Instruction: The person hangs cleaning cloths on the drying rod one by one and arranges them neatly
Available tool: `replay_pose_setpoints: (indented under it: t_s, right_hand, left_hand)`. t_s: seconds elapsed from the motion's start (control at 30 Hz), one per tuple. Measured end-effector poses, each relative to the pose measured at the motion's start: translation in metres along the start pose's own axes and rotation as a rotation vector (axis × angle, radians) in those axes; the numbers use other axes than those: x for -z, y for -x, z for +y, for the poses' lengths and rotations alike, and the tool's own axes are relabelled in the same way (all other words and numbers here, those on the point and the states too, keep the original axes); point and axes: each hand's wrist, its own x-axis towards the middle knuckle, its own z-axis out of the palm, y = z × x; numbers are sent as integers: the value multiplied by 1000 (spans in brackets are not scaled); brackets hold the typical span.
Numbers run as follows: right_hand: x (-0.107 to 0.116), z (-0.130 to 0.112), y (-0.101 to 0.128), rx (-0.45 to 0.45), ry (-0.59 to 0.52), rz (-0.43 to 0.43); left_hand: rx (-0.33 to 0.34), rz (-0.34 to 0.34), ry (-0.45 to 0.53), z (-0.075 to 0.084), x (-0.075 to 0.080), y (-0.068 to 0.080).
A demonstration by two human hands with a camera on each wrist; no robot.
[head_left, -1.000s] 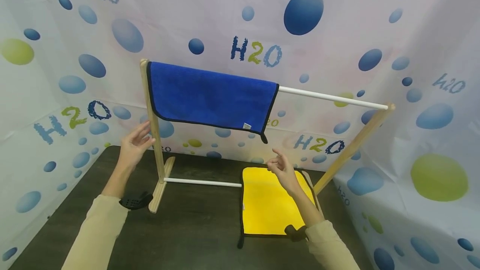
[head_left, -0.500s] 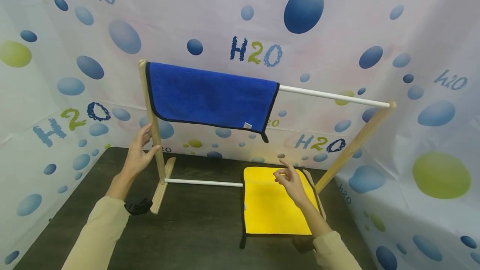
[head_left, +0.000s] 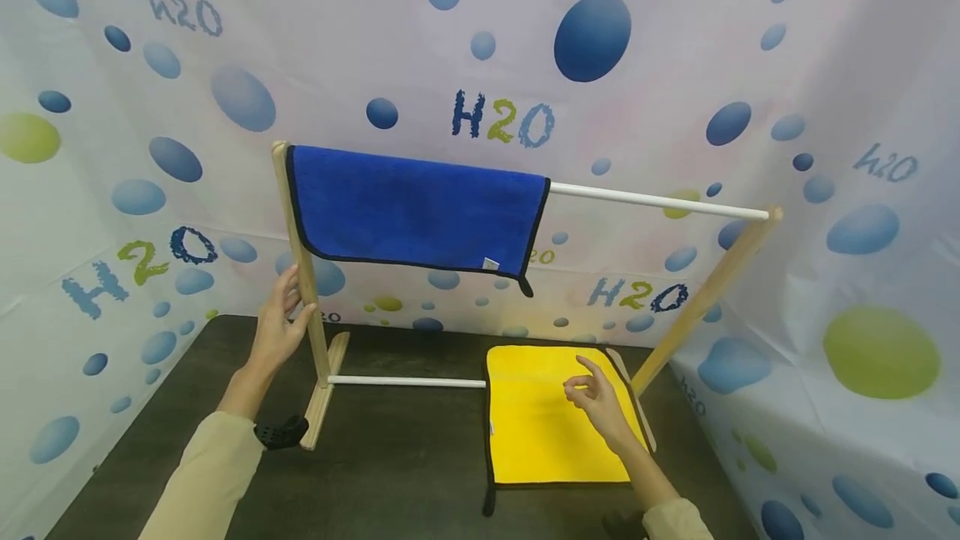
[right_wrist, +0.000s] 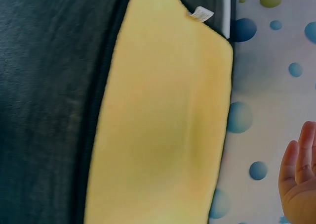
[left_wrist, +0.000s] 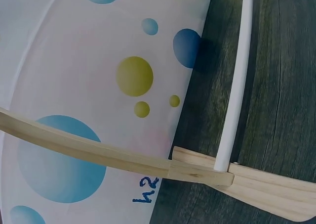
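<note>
A blue microfibre towel (head_left: 416, 211) with black edging hangs over the left part of the rack's top rail. My left hand (head_left: 279, 327) is at the left wooden post (head_left: 306, 273), fingers fairly straight along its left side and thumb overlapping its front. That hand is outside the left wrist view, where the post (left_wrist: 89, 151) runs across. A yellow towel (head_left: 525, 432) lies flat below, covering the right part of the lower rail. Over it hovers my right hand (head_left: 596, 398), fingers loosely bent and holding nothing; its fingers (right_wrist: 302, 164) show in the right wrist view.
The white top rail (head_left: 660, 204) is bare to the right of the blue towel. A slanted right post (head_left: 708, 298) and the white lower rail (head_left: 408, 382) complete the rack on the dark wooden table (head_left: 390, 465). A printed curtain (head_left: 420, 40) encloses it.
My left hand has moved against the left post, its thumb coming across the front. The right hand has moved down and slightly right, over the yellow towel. Both towels stay in place.
</note>
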Motion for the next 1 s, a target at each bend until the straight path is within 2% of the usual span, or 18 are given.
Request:
replay_pose_setpoints:
  t_s: [0.17, 0.23, 0.43, 0.63, 0.8, 1.0]
  right_hand:
    - [5, 15, 6, -24, 13, 3]
    - [7, 20, 7, -31, 22, 1]
    - [14, 32, 11, -45, 57, -13]
    - [18, 35, 17, -98, 135, 2]
    - [20, 36, 20, -166, 161, 25]
    - [22, 47, 19, -289, 189, -31]
  left_hand:
    - [-5, 2, -8, -24, -6, 5]
    - [1, 0, -20, -26, -6, 6]
    - [4, 10, -73, -25, -6, 7]
    - [-17, 31, -110, -27, -5, 7]
    - [-36, 35, -133, -28, -7, 4]
    - [11, 8, -130, -26, -7, 5]
